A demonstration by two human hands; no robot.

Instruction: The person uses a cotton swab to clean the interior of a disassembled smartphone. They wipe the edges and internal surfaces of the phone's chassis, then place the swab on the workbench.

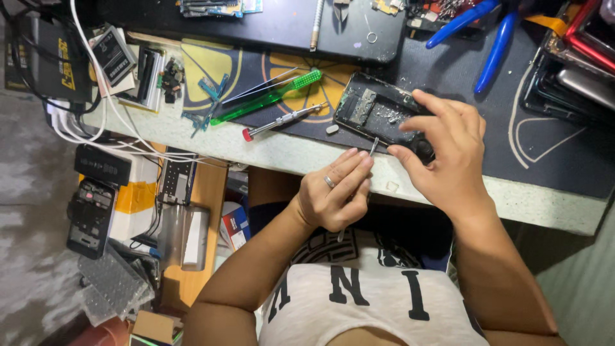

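Head view, looking straight down at the tabletop [301,154] edge. I see an opened phone [378,112] lying flat on the dark work mat [448,83], near the front edge, its back off and grey debris scattered over the inner plate.

My left hand [336,192] is closed in a loose fist, thumb and forefinger pinching a thin metal tool [373,147]. The tip of the tool touches the lower edge of the phone. A ring sits on one finger of this hand.

My right hand [448,147] rests over the right end of the phone, fingers curved and spread, fingertips pressing down on the body. The thumb is just beside the tool tip. I cannot tell whether the palm touches the mat.

Left of the phone on the mat: a small screwdriver with a red cap [282,122], and above it a green transparent-handled tool [269,97], both lying at a slant. Blue-handled pliers [480,32] lie at the far right of the mat. White cables [102,109] run over the left end of the tabletop, next to a loose phone battery [114,56].
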